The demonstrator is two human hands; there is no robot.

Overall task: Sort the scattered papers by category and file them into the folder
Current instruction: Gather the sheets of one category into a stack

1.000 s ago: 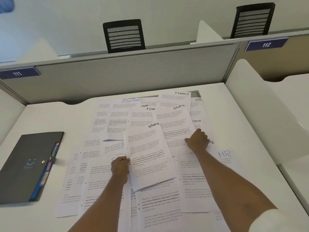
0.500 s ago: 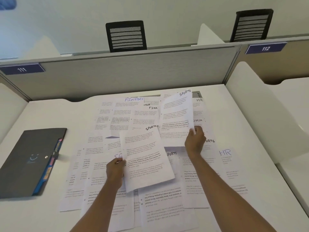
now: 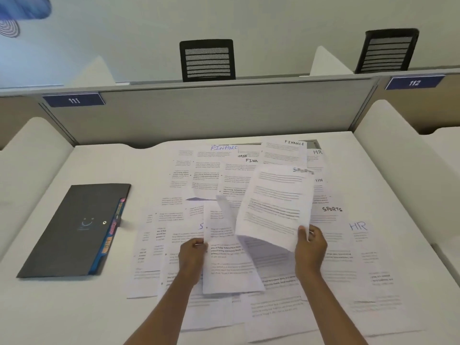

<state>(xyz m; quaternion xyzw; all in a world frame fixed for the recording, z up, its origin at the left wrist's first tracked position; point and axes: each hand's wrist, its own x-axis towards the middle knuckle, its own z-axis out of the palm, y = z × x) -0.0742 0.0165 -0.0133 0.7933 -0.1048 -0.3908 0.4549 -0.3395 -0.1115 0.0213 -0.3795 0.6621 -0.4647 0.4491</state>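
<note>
a white printed sheet with a smeared, unreadable heading (image 3: 276, 205) is held lifted off the pile by the right hand (image 3: 310, 247); its thumb and fingers are closed in a pinch on the lower right corner. a second white printed sheet (image 3: 229, 260) is gripped at its left edge by the left hand (image 3: 193, 253), fingers curled round the paper. its upper part is bent over and partly covered by the lifted sheet.

the remaining scattered white papers (image 3: 361, 270), headed finance, hr and sports in handwriting, are spread overlapping across the white bench (image 3: 62, 307). the dark grey folder with a blue edge and coloured tabs (image 3: 74, 230) is lying closed to the left of the pile, well apart from both hands.

several slips are judged possible from here. the lifted sheet is held by one corner only, so it could sag, crease or be dropped. if the two held sheets are brought together without their headings being read, categories could be mixed. many headings are hidden under overlaps, so a sheet could be misjudged. loose papers could be dragged along or pushed off the near edge as sheets are drawn out. with both hands occupied, the closed folder cannot be opened until something is set down.
</note>
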